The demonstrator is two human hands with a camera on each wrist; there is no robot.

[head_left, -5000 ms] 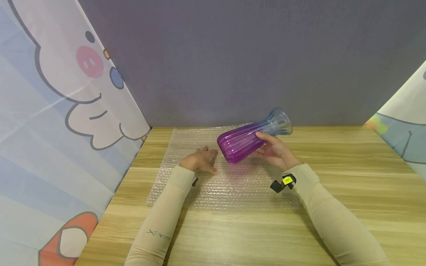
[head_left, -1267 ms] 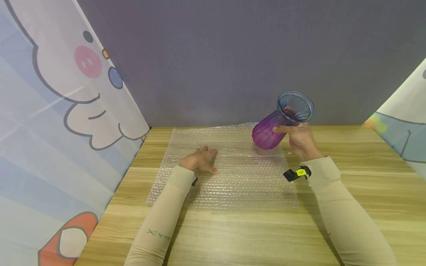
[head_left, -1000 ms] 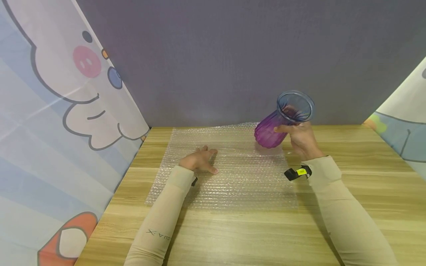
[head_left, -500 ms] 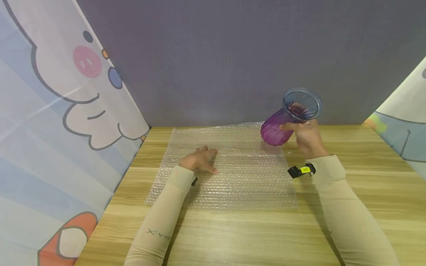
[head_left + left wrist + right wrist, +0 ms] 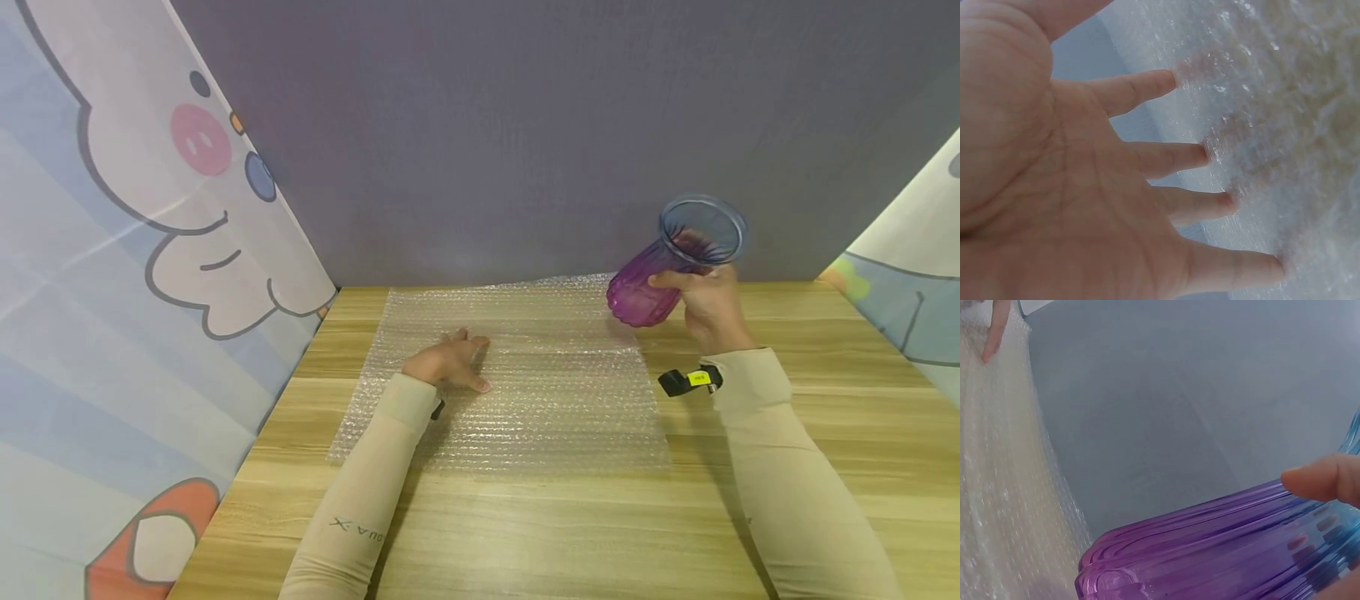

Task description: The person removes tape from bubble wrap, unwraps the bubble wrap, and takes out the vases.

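Observation:
A ribbed glass vase (image 5: 643, 292), purple at its base and blue at the flared mouth, is tilted over the right back corner of the bubble wrap (image 5: 540, 417). My right hand (image 5: 708, 304) grips it around the neck, thumb on the near side; in the right wrist view, fingers show through the glass of the vase (image 5: 1210, 556). The bubble wrap lies spread flat on the table. My left hand (image 5: 447, 362) rests on its left part with fingers spread. In the left wrist view the fingertips (image 5: 1200, 155) touch the bubble wrap (image 5: 1297, 125).
The wooden table (image 5: 555, 533) ends at a grey wall (image 5: 487, 150) right behind the bubble wrap. A cloth with cartoon figures (image 5: 135, 333) hangs along the left side, and another printed cloth (image 5: 907, 283) stands at the right.
The vase, first held sideways over the middle of the bubble wrap, has turned mouth towards the head camera and moved right with my right hand. My left hand has stayed in place.

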